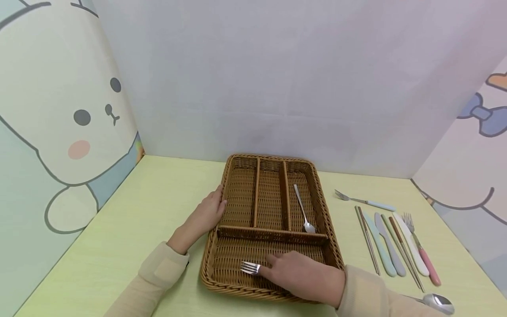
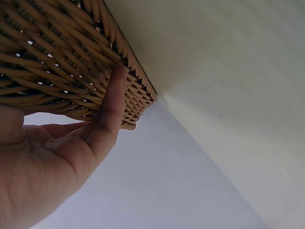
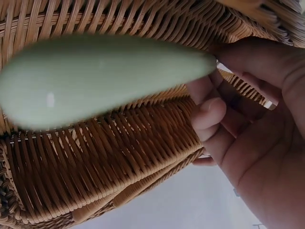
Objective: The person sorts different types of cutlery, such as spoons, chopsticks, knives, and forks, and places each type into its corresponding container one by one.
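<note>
A brown wicker basket point(image 1: 273, 231) with several compartments stands on the table. My left hand point(image 1: 203, 213) holds its left side, with a finger point(image 2: 113, 98) lying along the outer wall. Over the front compartment, my right hand point(image 1: 299, 273) pinches a fork between thumb and fingers. The fork's metal tines point(image 1: 250, 267) point left in the head view, and its pale green handle point(image 3: 105, 78) shows large in the right wrist view. In the back right compartment lies a silver spoon point(image 1: 303, 209).
Right of the basket lie a blue-handled fork point(image 1: 380, 205), a pink-handled fork point(image 1: 429, 266), several knives point(image 1: 380, 246) and chopsticks point(image 1: 368, 240). Another spoon point(image 1: 437, 303) is near my right sleeve point(image 1: 366, 290). A pale wall point(image 1: 277, 79) stands behind the basket.
</note>
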`<state>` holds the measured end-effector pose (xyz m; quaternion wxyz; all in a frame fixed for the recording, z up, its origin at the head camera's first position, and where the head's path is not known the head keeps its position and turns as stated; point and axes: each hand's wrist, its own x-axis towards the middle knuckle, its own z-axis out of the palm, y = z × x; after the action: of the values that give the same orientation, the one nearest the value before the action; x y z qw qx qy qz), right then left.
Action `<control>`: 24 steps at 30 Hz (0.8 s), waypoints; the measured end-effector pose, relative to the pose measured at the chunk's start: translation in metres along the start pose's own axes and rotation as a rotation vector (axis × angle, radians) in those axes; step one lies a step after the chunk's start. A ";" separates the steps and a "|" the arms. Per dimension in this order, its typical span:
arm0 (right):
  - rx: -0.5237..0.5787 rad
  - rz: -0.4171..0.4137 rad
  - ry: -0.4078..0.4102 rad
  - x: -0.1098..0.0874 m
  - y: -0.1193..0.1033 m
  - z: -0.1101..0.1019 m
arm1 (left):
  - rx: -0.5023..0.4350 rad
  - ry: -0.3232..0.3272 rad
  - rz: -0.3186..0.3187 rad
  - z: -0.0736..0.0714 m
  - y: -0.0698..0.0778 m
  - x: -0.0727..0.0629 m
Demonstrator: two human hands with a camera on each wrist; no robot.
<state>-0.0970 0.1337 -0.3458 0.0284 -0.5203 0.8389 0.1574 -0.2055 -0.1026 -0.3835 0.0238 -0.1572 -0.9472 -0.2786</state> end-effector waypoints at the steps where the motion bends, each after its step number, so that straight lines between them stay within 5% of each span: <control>1: 0.002 -0.003 0.001 0.000 0.000 0.000 | 0.002 0.001 0.002 0.000 -0.001 0.000; 9: -0.024 -0.023 0.024 -0.001 -0.001 0.003 | -0.001 -0.007 0.005 0.000 -0.002 0.000; 24: 0.045 0.041 -0.094 0.001 -0.004 0.004 | -0.008 -0.011 0.004 -0.001 -0.001 0.000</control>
<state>-0.0944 0.1323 -0.3505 0.0765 -0.4941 0.8505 0.1633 -0.2060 -0.1037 -0.3829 0.0185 -0.1609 -0.9458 -0.2813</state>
